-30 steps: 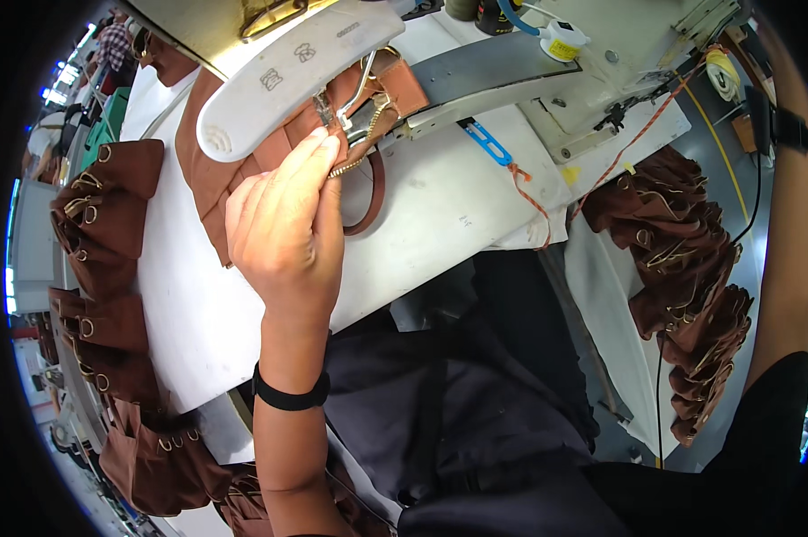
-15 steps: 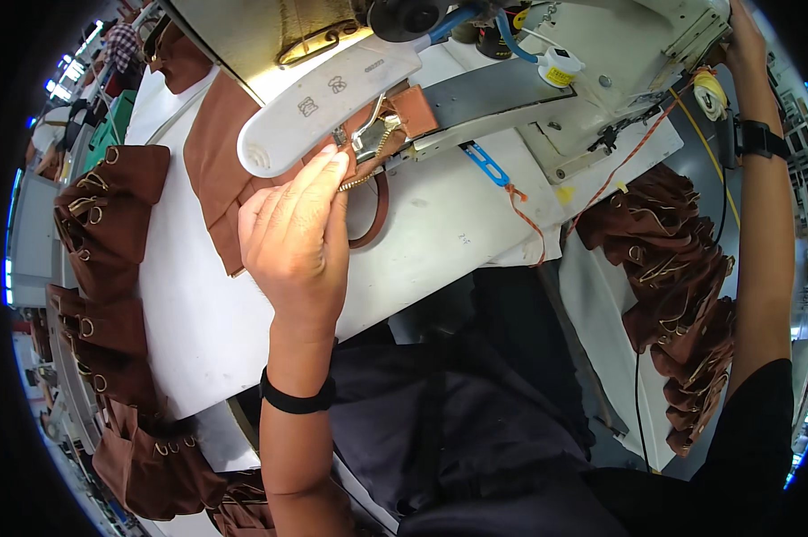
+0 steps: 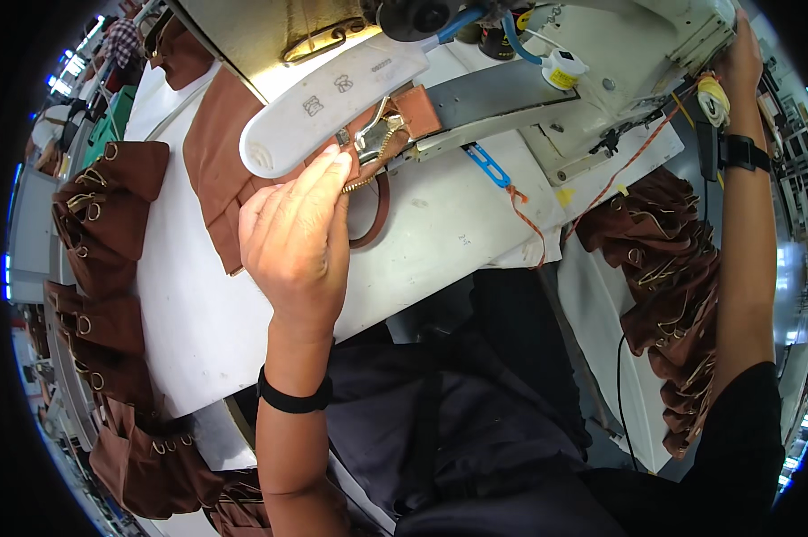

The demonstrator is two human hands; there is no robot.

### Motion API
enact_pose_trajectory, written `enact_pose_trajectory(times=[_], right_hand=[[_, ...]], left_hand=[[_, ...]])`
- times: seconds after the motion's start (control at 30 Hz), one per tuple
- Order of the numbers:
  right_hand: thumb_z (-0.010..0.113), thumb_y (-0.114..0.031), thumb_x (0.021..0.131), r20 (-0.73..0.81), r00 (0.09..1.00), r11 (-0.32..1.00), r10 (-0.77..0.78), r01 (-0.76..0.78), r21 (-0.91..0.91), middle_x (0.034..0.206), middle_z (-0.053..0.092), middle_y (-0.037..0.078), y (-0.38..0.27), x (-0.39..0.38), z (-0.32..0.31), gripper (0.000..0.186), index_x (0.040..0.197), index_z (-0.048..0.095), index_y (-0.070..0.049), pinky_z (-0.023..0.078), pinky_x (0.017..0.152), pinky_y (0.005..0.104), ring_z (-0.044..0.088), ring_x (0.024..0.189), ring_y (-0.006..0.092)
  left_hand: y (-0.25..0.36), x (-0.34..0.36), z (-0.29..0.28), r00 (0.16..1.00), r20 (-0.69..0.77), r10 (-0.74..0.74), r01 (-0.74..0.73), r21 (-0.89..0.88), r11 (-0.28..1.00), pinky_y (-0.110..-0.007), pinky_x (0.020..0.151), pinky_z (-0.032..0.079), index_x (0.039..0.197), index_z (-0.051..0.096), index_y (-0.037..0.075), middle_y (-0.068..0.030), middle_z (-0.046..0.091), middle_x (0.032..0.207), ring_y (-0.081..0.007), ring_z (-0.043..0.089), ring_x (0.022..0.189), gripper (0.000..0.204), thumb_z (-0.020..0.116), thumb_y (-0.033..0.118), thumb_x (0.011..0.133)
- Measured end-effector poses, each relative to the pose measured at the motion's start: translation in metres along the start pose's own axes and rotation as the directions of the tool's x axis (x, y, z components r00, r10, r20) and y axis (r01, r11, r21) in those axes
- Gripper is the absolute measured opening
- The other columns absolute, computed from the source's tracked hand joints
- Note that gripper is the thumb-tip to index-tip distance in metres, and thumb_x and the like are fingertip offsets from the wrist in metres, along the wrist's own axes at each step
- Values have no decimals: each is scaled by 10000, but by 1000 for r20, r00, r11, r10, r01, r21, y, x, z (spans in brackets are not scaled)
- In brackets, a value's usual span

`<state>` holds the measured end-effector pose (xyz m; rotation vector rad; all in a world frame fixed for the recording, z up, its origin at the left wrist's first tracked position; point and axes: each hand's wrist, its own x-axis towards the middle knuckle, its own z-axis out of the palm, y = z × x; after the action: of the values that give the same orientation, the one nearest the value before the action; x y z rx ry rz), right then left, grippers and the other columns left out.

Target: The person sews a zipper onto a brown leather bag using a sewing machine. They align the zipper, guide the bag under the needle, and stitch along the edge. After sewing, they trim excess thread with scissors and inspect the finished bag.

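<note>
At a sewing machine point(image 3: 619, 54), my left hand point(image 3: 297, 228) pinches the edge of a brown bag piece point(image 3: 221, 179) with its fingertips. A tan leather patch point(image 3: 417, 112) and a brass-toothed zipper point(image 3: 361, 184) on the piece lie under the metal presser foot point(image 3: 368, 139). A long white guard point(image 3: 332, 103) covers part of the stitching spot. A thin brown strap point(image 3: 382, 215) curls on the table beside my fingers. My right hand point(image 3: 741, 67) is raised to the right end of the machine, its fingers mostly hidden behind it.
Brown bag pieces with metal rings point(image 3: 109, 215) line the table's left side. More hang in a bunch point(image 3: 663, 259) at the right. A blue plastic tag point(image 3: 486, 165) on an orange cord lies by the machine bed. A yellow thread bundle point(image 3: 713, 98) hangs near my right wrist.
My right forearm has shifted slightly left, its hand staying at the machine's end. My left hand and the bag piece have barely moved.
</note>
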<state>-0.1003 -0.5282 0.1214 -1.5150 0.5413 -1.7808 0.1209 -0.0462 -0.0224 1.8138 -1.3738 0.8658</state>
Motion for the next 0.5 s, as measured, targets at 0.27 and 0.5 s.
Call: enact_pose_trajectory(times=[0.27, 0.5], right_hand=[[628, -391, 1060, 43, 999, 999, 24, -25, 23, 1347, 651, 123, 2, 2, -2, 535, 1406, 601, 17, 498, 1014, 359, 604, 1209, 232], [662, -372, 1036, -49, 998, 992, 27, -33, -119, 1196, 718, 111, 9, 13, -15, 450, 1311, 671, -16, 569, 897, 358, 707, 1042, 221]], left_hand=[[1, -2, 2, 1000, 2, -31, 31, 3, 1000, -326, 861, 506, 1102, 773, 55, -80, 795, 1111, -198, 744, 943, 287, 793, -21, 826], [-3, -3, 3, 999, -28, -23, 21, -49, 999, -324, 852, 511, 1096, 776, 36, -99, 795, 1113, -202, 749, 928, 275, 785, -41, 831]])
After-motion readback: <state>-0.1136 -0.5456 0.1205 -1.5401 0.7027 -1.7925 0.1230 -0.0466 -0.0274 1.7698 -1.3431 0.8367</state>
